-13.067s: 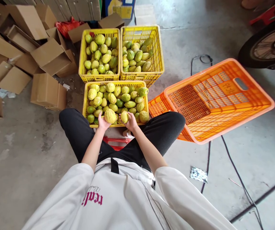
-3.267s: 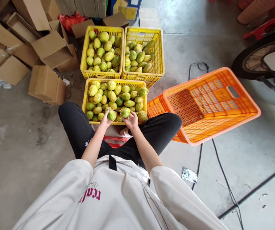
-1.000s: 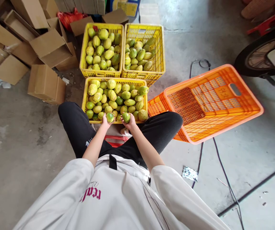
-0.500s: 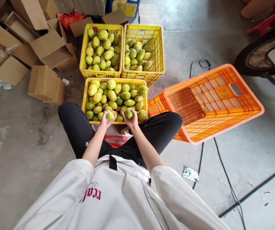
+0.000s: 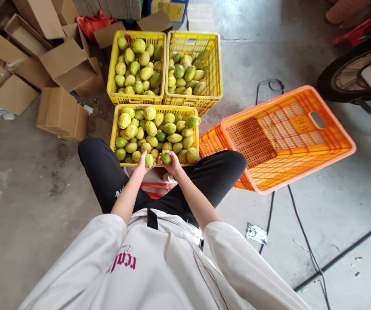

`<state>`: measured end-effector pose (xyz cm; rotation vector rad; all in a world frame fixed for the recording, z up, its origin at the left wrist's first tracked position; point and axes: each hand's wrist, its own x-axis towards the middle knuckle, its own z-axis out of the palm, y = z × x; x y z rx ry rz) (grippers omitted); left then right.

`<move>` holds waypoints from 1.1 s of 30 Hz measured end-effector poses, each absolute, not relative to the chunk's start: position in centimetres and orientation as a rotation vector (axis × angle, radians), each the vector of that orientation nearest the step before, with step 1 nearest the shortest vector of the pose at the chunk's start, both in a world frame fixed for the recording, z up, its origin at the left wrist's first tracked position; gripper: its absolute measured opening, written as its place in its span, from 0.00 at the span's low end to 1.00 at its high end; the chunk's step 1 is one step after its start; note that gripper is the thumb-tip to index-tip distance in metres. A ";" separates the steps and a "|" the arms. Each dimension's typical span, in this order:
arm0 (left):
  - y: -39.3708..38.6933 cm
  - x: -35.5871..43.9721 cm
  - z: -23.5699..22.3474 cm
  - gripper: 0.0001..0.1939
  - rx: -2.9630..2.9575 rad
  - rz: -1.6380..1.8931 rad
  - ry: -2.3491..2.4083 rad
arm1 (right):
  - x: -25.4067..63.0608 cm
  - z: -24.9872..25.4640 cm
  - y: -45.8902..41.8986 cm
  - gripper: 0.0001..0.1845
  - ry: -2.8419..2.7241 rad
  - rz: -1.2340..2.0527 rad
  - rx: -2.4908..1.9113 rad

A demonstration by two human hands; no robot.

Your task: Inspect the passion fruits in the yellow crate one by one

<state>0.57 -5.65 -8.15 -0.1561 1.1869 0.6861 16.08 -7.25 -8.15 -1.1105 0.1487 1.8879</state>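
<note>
Clearly, both hands are full: the left hand (image 5: 142, 164) curls its fingers around one fruit (image 5: 149, 161), and the right hand (image 5: 174, 163) grips a second fruit (image 5: 165, 157), both pieces green to yellowish. They sit side by side, apart, at the near edge of the front crate (image 5: 156, 106), with the two hands facing each other.

That yellow crate is at twelve o'clock from the hands, filled with green and yellow fruit heaped to about its rim. Beyond it, between eleven and twelve, stands the back left crate (image 5: 135, 99), also well filled; at one o'clock is the back right crate (image 5: 215, 64), its fruit lying lower.

Black trousers (image 5: 104, 176) spread out at either side, and a red plastic piece (image 5: 155, 188) shows at six. Just before three o'clock is an orange crate (image 5: 303, 151), near the right knee. Farther off, cardboard boxes (image 5: 63, 62) pile up at ten, a red bag (image 5: 93, 26) lies at eleven, a wheel (image 5: 340, 76) stands at two, and a silvery packet (image 5: 256, 233) lies at four.
</note>
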 end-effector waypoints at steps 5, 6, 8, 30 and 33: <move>-5.7 0.3 -8.4 0.26 -0.198 0.711 1.168 | 16.2 -8.0 -7.1 0.05 0.169 1.864 -1.130; -5.7 0.4 -8.5 0.26 -0.191 0.704 1.162 | 16.3 -8.0 -7.1 0.05 0.181 1.860 -1.140; -5.6 0.5 -8.6 0.27 -0.191 0.693 1.152 | 16.3 -8.1 -7.1 0.04 0.203 1.862 -1.144; -5.9 0.8 -8.1 0.05 -0.124 0.821 1.053 | 17.0 -7.2 -6.3 0.04 0.359 1.719 -0.996; -6.1 0.9 -7.9 0.07 -0.076 0.793 1.051 | 16.9 -7.5 -6.6 0.05 0.288 1.747 -1.023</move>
